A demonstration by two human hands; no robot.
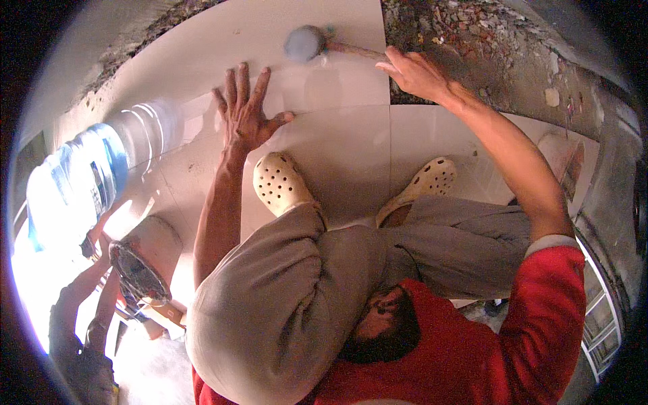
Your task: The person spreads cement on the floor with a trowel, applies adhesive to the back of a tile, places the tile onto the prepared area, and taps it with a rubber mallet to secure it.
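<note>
My right hand [417,73] grips the wooden handle of a rubber mallet [305,44]. Its rounded grey head is slightly blurred and is just above or on a large pale floor tile [270,27]; which of the two I cannot tell. My left hand [244,111] lies flat on the tiles with its fingers spread, to the left of and nearer than the mallet head. Straight tile joints run between my hands and my feet. I squat on the tiles in cream clogs [280,183].
Bare rough ground with rubble [466,40] borders the tile at the far right, beside a wall. A large blue water bottle [81,169] is at the left, near a dirty bucket [145,256]. Another person's arm [74,297] shows at the left, in glare. A white metal frame [601,324] is at the right.
</note>
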